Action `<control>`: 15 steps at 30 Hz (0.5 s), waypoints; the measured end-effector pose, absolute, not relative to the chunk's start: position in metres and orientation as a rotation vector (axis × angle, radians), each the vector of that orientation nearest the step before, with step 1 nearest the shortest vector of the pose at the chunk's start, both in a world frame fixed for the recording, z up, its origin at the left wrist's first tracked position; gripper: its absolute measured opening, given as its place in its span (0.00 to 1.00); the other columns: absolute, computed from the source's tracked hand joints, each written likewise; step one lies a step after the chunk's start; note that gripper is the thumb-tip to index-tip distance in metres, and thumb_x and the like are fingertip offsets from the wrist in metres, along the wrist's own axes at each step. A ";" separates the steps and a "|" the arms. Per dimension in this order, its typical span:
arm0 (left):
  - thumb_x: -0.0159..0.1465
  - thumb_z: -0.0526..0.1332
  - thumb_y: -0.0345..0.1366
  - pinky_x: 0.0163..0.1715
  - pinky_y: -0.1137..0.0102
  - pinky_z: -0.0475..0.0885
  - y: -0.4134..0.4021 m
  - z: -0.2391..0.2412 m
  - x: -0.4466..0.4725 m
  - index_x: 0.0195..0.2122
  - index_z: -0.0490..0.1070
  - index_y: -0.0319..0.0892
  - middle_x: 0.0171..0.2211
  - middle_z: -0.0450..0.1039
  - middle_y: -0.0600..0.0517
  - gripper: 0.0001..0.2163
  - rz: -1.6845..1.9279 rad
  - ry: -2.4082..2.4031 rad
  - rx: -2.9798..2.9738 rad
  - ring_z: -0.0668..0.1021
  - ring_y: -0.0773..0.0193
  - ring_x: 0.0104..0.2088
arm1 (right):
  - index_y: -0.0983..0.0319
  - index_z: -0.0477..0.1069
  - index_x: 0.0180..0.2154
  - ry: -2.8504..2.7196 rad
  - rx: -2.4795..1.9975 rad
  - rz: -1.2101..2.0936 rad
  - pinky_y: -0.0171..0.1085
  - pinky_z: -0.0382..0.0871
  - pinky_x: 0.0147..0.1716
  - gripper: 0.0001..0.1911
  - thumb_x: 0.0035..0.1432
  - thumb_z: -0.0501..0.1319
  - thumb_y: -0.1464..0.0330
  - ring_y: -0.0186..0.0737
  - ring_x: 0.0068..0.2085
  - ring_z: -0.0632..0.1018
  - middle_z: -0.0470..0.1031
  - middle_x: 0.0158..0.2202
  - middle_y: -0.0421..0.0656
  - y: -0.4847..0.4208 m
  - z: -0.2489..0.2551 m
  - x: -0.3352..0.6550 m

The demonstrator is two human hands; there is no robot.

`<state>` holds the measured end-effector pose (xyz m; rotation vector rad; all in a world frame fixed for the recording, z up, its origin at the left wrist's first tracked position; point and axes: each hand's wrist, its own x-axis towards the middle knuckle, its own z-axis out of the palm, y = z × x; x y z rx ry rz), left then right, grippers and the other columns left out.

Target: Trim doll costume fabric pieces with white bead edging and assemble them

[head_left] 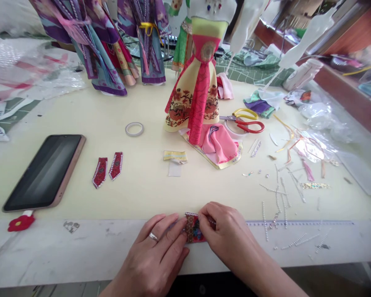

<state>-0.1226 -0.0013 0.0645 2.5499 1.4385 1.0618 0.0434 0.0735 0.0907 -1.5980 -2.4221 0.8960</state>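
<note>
Patterned fabric strip (pixel 194 229) is lying on the near edge of the table (pixel 142 194), directly between the two hands, with a bead trim (pixel 191 214) running along its far edge.

- Well left of the hands: a phone (pixel 46 171) is lying face up, with a red flower piece (pixel 21 222) just below it. Two red strips (pixel 108 168) are lying nearer.
- Left hand (pixel 156 255), wearing a ring (pixel 153 236), is clamping the strip's left end against the table with extended fingertips; the thumb is hidden.
- Right hand (pixel 231 235) is curling over the right end, fingertips pinching at the trim.
- Right of the hands: loose bead strands (pixel 278 198) are lying scattered, some over a ruler (pixel 297 223).

Judgement: the left fingers are likely acting as the anchor. Pressing flat while the right works in short stretches should be holding the trim straight on the edge.
</note>
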 end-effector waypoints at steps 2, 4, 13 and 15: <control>0.60 0.58 0.23 0.45 0.56 0.70 -0.001 0.065 -0.123 0.40 0.73 0.32 0.42 0.77 0.41 0.08 1.074 1.437 2.551 0.76 0.51 0.45 | 0.62 0.63 0.22 -2.423 -1.594 0.893 0.34 0.56 0.24 0.11 0.56 0.53 0.74 0.32 0.23 0.68 0.70 0.22 0.39 0.074 0.091 0.043; 0.60 0.58 0.24 0.45 0.56 0.70 -0.002 0.065 -0.123 0.40 0.74 0.32 0.43 0.77 0.41 0.08 1.066 1.442 2.547 0.76 0.51 0.45 | 0.62 0.63 0.22 -2.423 -1.593 0.884 0.34 0.56 0.24 0.11 0.56 0.53 0.73 0.32 0.23 0.68 0.70 0.21 0.40 0.073 0.092 0.042; 0.60 0.59 0.23 0.45 0.55 0.69 -0.001 0.064 -0.123 0.40 0.74 0.29 0.43 0.77 0.40 0.08 1.053 1.428 2.547 0.75 0.49 0.45 | 0.62 0.63 0.22 -2.429 -1.621 0.897 0.34 0.55 0.25 0.11 0.57 0.53 0.73 0.33 0.24 0.68 0.70 0.22 0.40 0.073 0.091 0.043; 0.60 0.59 0.23 0.45 0.54 0.69 -0.001 0.064 -0.123 0.40 0.74 0.29 0.43 0.76 0.40 0.08 1.048 1.425 2.546 0.75 0.48 0.45 | 0.62 0.63 0.22 -2.432 -1.627 0.897 0.35 0.55 0.25 0.11 0.57 0.53 0.73 0.33 0.24 0.68 0.70 0.22 0.40 0.073 0.091 0.042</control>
